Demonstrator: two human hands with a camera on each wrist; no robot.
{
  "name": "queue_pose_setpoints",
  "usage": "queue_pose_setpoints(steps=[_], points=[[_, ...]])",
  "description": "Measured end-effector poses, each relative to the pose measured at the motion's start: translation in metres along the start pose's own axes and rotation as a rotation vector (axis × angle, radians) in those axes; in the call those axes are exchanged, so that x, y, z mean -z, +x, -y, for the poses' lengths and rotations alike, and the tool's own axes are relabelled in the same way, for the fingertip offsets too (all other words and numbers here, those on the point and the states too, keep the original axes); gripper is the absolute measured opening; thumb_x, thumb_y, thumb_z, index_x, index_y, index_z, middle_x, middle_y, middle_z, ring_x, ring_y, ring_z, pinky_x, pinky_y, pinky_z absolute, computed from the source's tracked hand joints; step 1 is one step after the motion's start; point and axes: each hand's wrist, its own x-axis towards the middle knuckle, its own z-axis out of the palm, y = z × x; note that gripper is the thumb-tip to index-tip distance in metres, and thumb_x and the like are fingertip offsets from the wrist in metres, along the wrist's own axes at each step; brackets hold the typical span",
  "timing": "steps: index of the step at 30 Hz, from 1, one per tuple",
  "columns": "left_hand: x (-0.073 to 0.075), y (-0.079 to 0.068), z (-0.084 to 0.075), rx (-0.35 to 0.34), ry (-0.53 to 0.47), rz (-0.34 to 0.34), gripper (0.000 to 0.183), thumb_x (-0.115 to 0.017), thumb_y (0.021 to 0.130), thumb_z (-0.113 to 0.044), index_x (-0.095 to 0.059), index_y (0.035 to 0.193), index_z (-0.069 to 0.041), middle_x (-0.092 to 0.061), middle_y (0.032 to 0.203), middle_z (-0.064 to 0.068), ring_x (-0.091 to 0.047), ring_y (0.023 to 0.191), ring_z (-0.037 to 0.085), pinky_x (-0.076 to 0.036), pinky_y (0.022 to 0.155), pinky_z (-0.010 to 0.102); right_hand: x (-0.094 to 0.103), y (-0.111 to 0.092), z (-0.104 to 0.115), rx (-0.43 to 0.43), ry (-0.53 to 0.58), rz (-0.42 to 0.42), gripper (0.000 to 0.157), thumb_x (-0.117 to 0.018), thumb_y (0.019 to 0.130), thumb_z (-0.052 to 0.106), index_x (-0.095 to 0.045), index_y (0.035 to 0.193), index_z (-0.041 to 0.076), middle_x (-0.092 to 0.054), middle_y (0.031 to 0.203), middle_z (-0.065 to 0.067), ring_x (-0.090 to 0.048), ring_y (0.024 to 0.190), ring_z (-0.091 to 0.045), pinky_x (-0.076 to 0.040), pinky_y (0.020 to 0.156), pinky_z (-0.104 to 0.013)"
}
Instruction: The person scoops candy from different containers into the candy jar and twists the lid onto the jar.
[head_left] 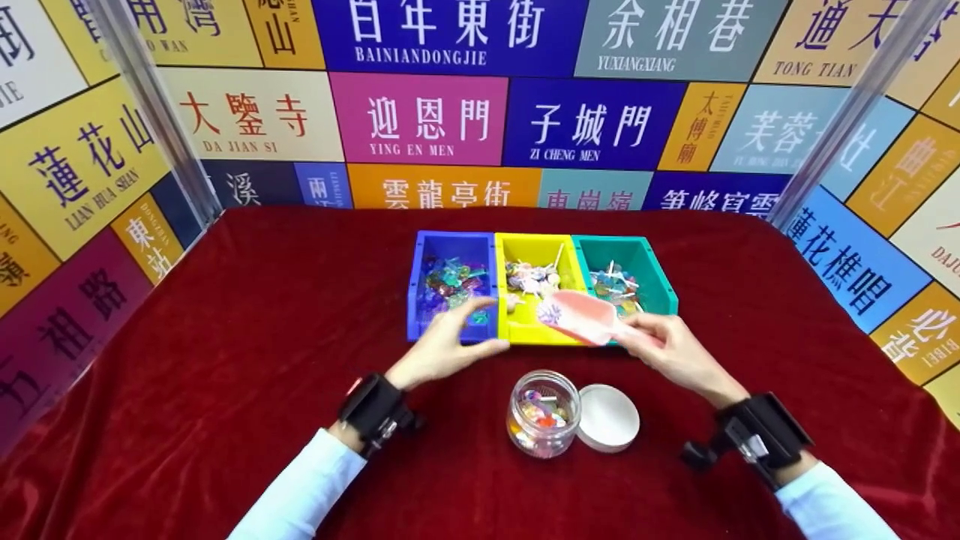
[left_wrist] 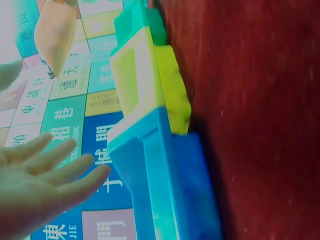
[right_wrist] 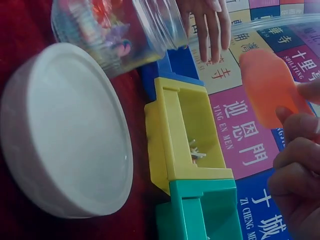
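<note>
Right of centre in the head view, the right hand [head_left: 671, 349] grips a pink scoop [head_left: 589, 313], its blurred load perhaps candy [head_left: 550, 313], over the yellow bin [head_left: 532, 332]. Near mid-frame, the left hand [head_left: 442, 346], thumb and fingers apart, hovers near the blue bin [head_left: 414, 311].

Mid-frame in the head view, the scoop [head_left: 583, 313] is pale pink (the right-wrist view turns it orange). Left to right come a blue bin [head_left: 454, 244], a yellow bin [head_left: 534, 333] and a teal bin [head_left: 657, 289]; sweets [head_left: 450, 279] in the first show turquoise and dark red, in the second white and purple. Lower centre, the jar [head_left: 546, 375] is clear around red, yellow and white sweets, the lid [head_left: 609, 418] white. The cloth [head_left: 300, 300] is deep red, the sleeves [head_left: 309, 484] pale blue. The backdrop [head_left: 420, 146] up top is a patchwork of yellow, navy, pink and grey.
</note>
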Motion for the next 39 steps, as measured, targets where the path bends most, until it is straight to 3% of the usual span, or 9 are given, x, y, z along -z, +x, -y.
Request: queue_pose_setpoints(steps=[7, 12, 17, 24, 30, 35, 39], points=[[-0.008, -0.004, -0.006, 0.022, -0.150, 0.227, 0.068, -0.069, 0.076, -0.031, -0.041, 0.129, -0.001, -0.045, 0.130, 0.015, -0.043, 0.119, 0.028, -0.042, 0.093, 0.040, 0.003, -0.012, -0.018, 0.059, -0.001, 0.068, 0.010, -0.056, 0.085, 0.001, -0.065, 0.088, 0.002, -0.047, 0.062, 0.003, -0.040, 0.054, -0.004, -0.035, 0.045, -0.024], [-0.016, -0.007, -0.009, 0.011, -0.166, 0.319, 0.070, -0.073, 0.073, -0.024, -0.040, 0.129, 0.001, -0.048, 0.127, 0.016, -0.047, 0.116, 0.026, -0.043, 0.091, 0.039, 0.005, -0.017, -0.020, 0.063, -0.007, 0.147, 0.012, -0.058, 0.085, 0.006, -0.067, 0.093, 0.007, -0.059, 0.075, 0.002, -0.049, 0.065, -0.007, -0.043, 0.054, -0.021], [-0.024, -0.008, -0.011, 0.019, -0.156, 0.390, 0.072, -0.075, 0.070, -0.023, -0.041, 0.129, -0.001, -0.050, 0.126, 0.011, -0.049, 0.114, 0.022, -0.044, 0.090, 0.032, 0.006, -0.020, -0.019, 0.072, 0.000, 0.225, 0.014, -0.056, 0.086, 0.005, -0.067, 0.095, 0.008, -0.061, 0.078, 0.001, -0.050, 0.069, -0.009, -0.044, 0.057, -0.021], [-0.028, -0.009, -0.015, 0.017, -0.126, 0.464, 0.073, -0.076, 0.069, -0.021, -0.039, 0.130, -0.004, -0.050, 0.127, 0.009, -0.048, 0.115, 0.016, -0.046, 0.088, 0.030, 0.006, -0.022, -0.020, 0.057, -0.004, 0.284, 0.015, -0.055, 0.087, 0.007, -0.067, 0.096, 0.010, -0.064, 0.083, -0.006, -0.054, 0.073, -0.016, -0.047, 0.063, -0.021], [-0.032, -0.008, -0.017, 0.029, -0.071, 0.509, 0.075, -0.077, 0.068, -0.021, -0.039, 0.130, -0.003, -0.051, 0.126, 0.009, -0.049, 0.112, 0.015, -0.046, 0.086, 0.025, 0.009, -0.024, -0.019, 0.047, -0.060, 0.291, 0.013, -0.057, 0.086, 0.009, -0.067, 0.094, 0.010, -0.065, 0.084, -0.004, -0.055, 0.074, -0.017, -0.047, 0.064, -0.021], [-0.035, -0.008, -0.018, 0.016, 0.006, 0.511, 0.076, -0.077, 0.067, -0.025, -0.040, 0.129, -0.002, -0.053, 0.123, 0.009, -0.051, 0.108, 0.015, -0.045, 0.088, 0.025, 0.011, -0.023, -0.006, 0.063, -0.133, 0.297, 0.010, -0.057, 0.086, 0.010, -0.066, 0.091, 0.008, -0.064, 0.081, -0.003, -0.054, 0.071, -0.011, -0.045, 0.061, -0.020], [-0.037, -0.008, -0.018, -0.002, 0.059, 0.503, 0.075, -0.077, 0.067, -0.028, -0.042, 0.128, -0.003, -0.054, 0.121, 0.008, -0.052, 0.105, 0.012, -0.043, 0.090, 0.026, 0.013, -0.022, -0.007, 0.115, -0.187, 0.304, 0.009, -0.058, 0.085, 0.009, -0.066, 0.089, 0.008, -0.063, 0.079, 0.001, -0.053, 0.069, -0.008, -0.045, 0.058, -0.020]])
